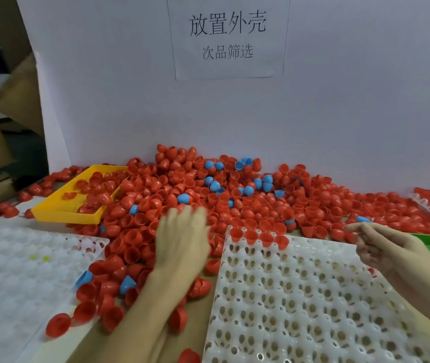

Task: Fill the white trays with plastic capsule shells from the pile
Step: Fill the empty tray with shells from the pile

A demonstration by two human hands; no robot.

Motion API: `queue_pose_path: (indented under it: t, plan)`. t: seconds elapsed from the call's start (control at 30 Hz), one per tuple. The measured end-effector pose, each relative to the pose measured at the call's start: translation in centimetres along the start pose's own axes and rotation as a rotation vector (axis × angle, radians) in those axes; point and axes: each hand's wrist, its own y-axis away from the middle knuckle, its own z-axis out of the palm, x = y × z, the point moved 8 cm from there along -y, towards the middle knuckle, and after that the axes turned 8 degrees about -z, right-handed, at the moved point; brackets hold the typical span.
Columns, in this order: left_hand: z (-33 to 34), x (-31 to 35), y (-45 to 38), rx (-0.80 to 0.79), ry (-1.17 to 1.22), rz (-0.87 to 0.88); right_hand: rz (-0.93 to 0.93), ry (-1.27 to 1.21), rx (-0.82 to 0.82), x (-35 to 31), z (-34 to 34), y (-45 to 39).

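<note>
Red shells in the pile (172,184) lie directly under the flat, empty left hand (182,239) (blurred). The right hand (384,247), fingers loosely curled and empty, hovers over the white tray (313,297).

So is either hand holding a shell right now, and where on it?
Left hand lies open over the pile, gripping nothing visible. Right hand has curled fingers, and whether they pinch a shell cannot be told.
</note>
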Motion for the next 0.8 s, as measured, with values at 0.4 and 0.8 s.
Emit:
queue_pose_path:
  t: [0.4,0.8]
  plan:
    - [2.9,-6.7,-2.9,-0.006,-0.100,-0.085,-0.001,0.067,0.015,-0.5,0.9,0.7]
    - [-2.2,-2.8,-2.0,0.209,0.344,0.114,0.016,0.106,-0.013,-1.1,1.9,1.2]
